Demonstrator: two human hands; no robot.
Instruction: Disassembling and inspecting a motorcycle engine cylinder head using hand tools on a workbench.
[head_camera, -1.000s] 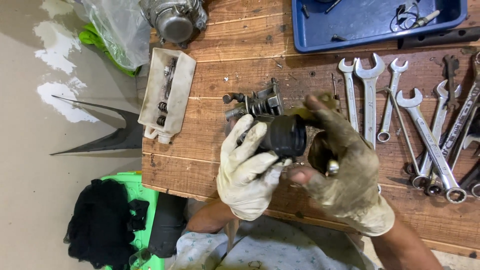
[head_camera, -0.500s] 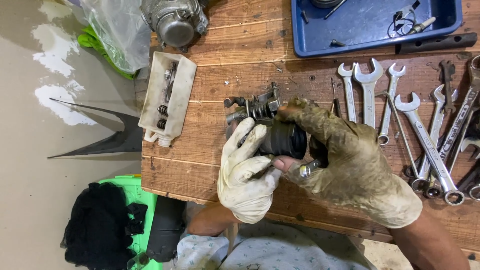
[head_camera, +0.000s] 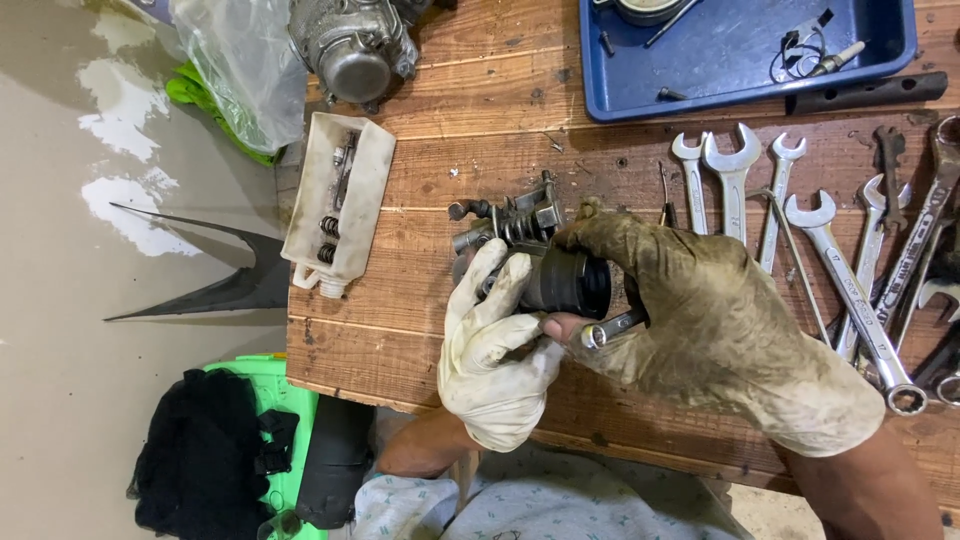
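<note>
2 gloved hands are working a black metal part (head_camera: 565, 280) over the wooden table (head_camera: 420, 330).
The left hand (head_camera: 495, 350) is clamping its fingers on the part; the right hand (head_camera: 700, 320) is gripping a small wrench (head_camera: 612, 328).

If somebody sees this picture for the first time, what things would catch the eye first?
First, the two gloved hands at the centre: the left hand in a white glove and the right hand in a dirty glove together grip a dark metal part above the wooden table. Next, the row of wrenches on the right, and the blue tray at the top.
</note>
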